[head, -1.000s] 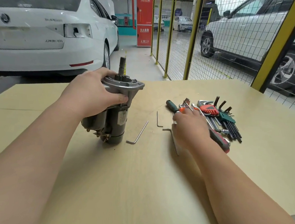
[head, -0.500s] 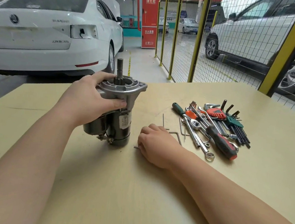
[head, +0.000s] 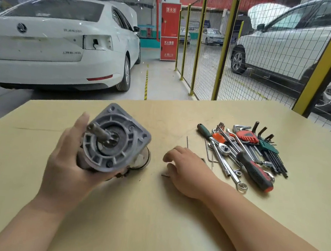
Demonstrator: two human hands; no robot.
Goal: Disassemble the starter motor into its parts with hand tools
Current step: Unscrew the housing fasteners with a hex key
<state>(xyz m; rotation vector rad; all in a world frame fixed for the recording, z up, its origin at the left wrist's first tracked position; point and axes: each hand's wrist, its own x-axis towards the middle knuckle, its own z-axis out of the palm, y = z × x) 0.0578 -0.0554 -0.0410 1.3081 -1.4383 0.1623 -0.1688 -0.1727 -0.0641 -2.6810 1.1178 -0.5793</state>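
The left hand grips the starter motor, now tipped toward the camera instead of upright. The right hand curls over a small hex key on the counter; I cannot tell if its fingers hold it.

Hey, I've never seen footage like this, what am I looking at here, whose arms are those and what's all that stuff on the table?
A person wears a camera on the head, so you see their own two arms from above. The left hand grips a starter motor, tilted so its shaft end faces the camera. The right hand rests on the table, fingers curled over a small hex key. To the right lies a tool pile: wrenches, a ratchet, a screwdriver and hex key sets. Cars stand behind.
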